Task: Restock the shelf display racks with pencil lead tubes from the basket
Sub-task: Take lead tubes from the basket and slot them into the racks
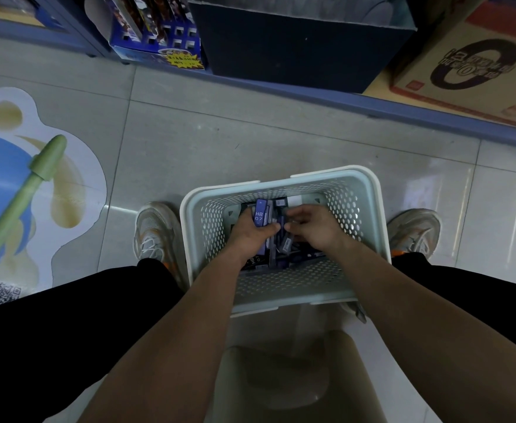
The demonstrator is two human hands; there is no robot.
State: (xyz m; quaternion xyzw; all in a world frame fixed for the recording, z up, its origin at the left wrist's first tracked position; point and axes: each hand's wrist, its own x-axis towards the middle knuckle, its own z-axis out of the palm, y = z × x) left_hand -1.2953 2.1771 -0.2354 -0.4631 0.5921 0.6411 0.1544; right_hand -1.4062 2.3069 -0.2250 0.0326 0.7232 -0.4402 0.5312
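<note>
Person is sitting on a stool (281, 377) and leaning over the basket (281, 288), which is standing on the floor (220, 141) between the shoes (156, 230). Both hands are reaching inside it.

Left hand (250, 235): fingers are curling round a small bunch of tubes. One of them, the blue tube marked HB 0.7 (259, 215), is sticking up out of the grip.

Right hand (313, 228): fingers are bending down among the loose lead tubes (281, 251), just beside the left-hand bunch. Whether they are pinching one or only sorting, I cannot tell.

Progress, as judged: gathering stage. All visible stock is sitting in the basket, either in the left-hand bunch or lying loose on the bottom. Nothing is being carried toward the shelf (311, 90), and no lead rack is showing in view, so how full the racks are cannot be read.

Remaining, as judged: completing the handful, lifting it out, slotting tubes into the racks, then repeating for the rest.
</note>
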